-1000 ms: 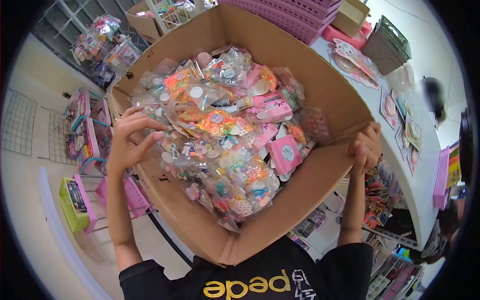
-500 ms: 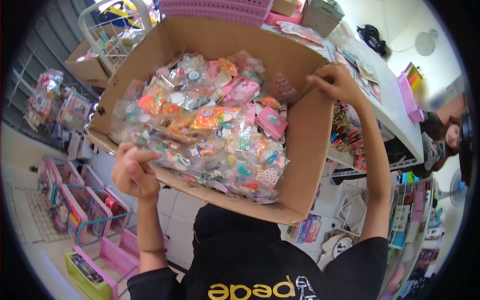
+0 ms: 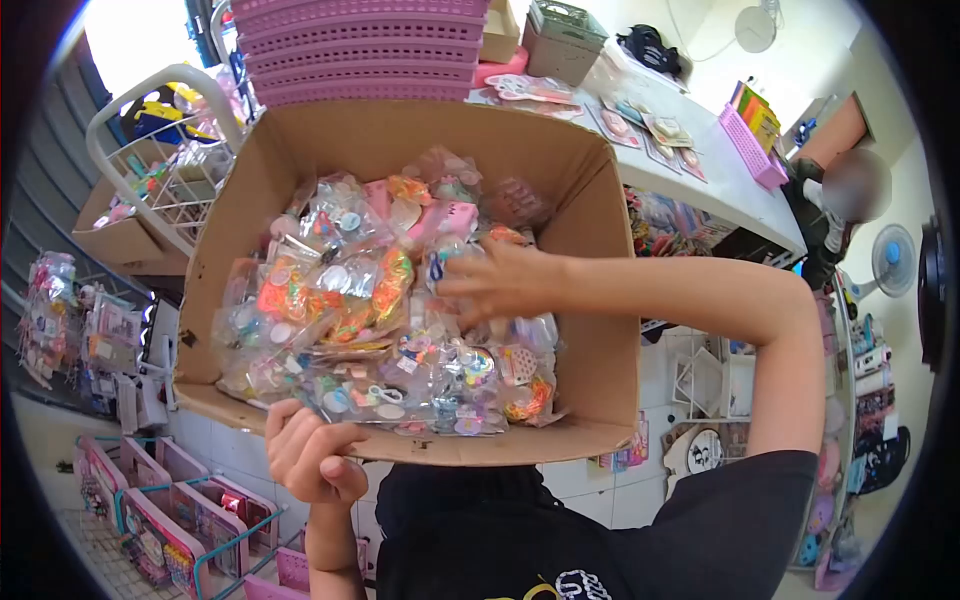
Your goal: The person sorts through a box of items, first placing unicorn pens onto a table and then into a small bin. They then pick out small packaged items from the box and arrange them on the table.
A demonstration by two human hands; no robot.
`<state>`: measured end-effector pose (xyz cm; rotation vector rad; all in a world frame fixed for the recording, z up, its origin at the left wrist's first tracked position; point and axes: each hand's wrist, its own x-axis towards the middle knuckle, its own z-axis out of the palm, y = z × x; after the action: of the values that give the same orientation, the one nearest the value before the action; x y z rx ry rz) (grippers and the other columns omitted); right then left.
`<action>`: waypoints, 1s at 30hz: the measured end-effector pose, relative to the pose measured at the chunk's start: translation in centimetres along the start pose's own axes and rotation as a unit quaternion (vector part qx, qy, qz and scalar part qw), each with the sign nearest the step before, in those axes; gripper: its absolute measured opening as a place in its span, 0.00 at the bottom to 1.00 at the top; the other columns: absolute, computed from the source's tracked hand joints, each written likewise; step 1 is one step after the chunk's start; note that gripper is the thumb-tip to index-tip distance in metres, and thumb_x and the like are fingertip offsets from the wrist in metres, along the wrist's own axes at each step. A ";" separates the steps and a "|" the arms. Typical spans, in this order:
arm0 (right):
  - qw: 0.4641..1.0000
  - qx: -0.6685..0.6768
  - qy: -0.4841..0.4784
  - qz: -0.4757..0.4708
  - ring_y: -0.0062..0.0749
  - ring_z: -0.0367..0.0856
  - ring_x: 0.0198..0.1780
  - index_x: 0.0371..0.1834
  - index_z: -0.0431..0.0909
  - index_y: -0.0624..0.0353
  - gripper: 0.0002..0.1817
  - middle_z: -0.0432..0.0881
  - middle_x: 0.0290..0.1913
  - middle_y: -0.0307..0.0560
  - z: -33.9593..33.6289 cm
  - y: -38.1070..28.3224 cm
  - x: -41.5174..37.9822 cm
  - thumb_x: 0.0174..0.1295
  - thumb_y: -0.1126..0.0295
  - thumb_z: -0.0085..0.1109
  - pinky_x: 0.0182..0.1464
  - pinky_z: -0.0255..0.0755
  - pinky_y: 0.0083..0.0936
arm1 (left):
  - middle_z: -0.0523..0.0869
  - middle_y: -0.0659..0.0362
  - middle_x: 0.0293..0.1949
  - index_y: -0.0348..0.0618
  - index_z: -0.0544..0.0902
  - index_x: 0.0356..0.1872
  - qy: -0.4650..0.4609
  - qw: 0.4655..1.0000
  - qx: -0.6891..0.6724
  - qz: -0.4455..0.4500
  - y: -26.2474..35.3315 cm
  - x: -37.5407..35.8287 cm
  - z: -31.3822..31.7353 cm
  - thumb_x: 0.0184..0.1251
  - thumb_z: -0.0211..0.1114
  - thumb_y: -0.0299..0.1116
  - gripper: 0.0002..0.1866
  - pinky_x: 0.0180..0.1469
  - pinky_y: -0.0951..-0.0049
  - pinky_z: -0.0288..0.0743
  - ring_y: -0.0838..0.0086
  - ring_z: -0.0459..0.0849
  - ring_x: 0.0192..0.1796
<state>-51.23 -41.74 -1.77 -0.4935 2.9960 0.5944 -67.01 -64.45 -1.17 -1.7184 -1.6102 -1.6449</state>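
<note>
A large open cardboard box (image 3: pixel 590 380) fills the middle of the view, tilted toward me. My left hand (image 3: pixel 312 452) grips its near rim at the left, fingers curled over the edge. Inside lies a heap of small clear plastic packets (image 3: pixel 350 280) with colourful trinkets, some orange, some pink. My right hand (image 3: pixel 505 280) reaches over the box's right wall into the heap. Its fingers look stretched out and apart, a little blurred, touching packets at the right of the pile; part of what lies under them is hidden.
Stacked pink plastic baskets (image 3: pixel 360 50) stand behind the box. On the white table (image 3: pixel 740 200) are carded goods and a small pink basket (image 3: pixel 750 145). A white wire cart (image 3: pixel 170 190) stands at the left, wheeled racks (image 3: pixel 190 500) below it. Another person (image 3: pixel 835 200) is at the far right.
My right hand has left the box's right rim and moved down-left into the packets. My left hand now wraps the near rim. The box appears shifted slightly lower in view.
</note>
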 end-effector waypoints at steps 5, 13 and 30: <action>1.000 -0.007 0.008 0.024 0.27 0.64 0.48 0.35 0.72 0.33 0.10 0.62 0.47 0.35 0.8 2.6 -0.1 0.49 0.65 0.52 0.34 0.68 0.25 | 0.64 0.65 0.08 0.44 0.75 0.11 -0.057 0.998 0.008 -0.014 0.0 0.4 -0.4 0.65 0.40 0.41 0.24 0.26 0.73 0.60 0.74 0.64 0.12; 0.974 -0.118 -0.008 0.195 0.29 0.64 0.50 0.35 0.78 0.36 0.12 0.66 0.46 0.37 2.5 5.9 -1.7 0.45 0.66 0.55 0.41 0.65 0.29 | 0.60 0.66 0.05 0.41 0.72 0.09 -0.072 0.996 0.054 -0.021 0.1 0.6 -0.2 0.67 0.36 0.45 0.29 0.26 0.73 0.58 0.75 0.58 0.11; 0.841 0.300 -0.384 0.234 0.39 0.79 0.40 0.33 0.79 0.60 0.19 0.80 0.34 0.49 0.8 -2.0 -0.4 0.40 0.60 0.66 0.34 0.74 0.35 | 0.74 0.57 0.17 0.40 0.76 0.30 -0.484 0.870 0.090 -0.003 0.4 11.6 1.6 0.52 0.60 0.33 0.08 0.30 0.69 0.65 0.66 0.74 0.24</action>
<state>-50.26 -43.11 -3.17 0.4406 2.2820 -0.1568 -68.89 -57.42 8.01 -2.6099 -2.0197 -0.5279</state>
